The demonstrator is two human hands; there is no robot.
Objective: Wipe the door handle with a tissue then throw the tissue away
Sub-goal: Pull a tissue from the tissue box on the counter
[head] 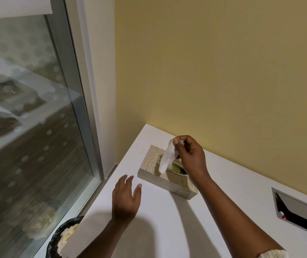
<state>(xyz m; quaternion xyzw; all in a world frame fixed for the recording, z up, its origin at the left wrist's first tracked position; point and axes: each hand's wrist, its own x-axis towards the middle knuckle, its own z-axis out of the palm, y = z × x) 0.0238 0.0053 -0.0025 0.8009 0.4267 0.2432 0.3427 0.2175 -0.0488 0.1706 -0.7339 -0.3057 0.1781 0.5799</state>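
Observation:
A white tissue (168, 156) hangs half out of the slot of a gold patterned tissue box (149, 163) that stands on a white desk (167, 220). My right hand (190, 155) pinches the tissue's top corner between thumb and fingertips, just above the box. My left hand (125, 197) hovers over the desk to the left of the box, fingers spread, holding nothing and apart from the box. No door handle is in view.
A bin with a black liner (61, 237), holding crumpled paper, sits below the desk's left edge. A glass panel in a grey metal frame (82, 101) runs along the left. A yellow wall stands behind the desk. A metal cable hatch (299, 209) is set in the desk at right.

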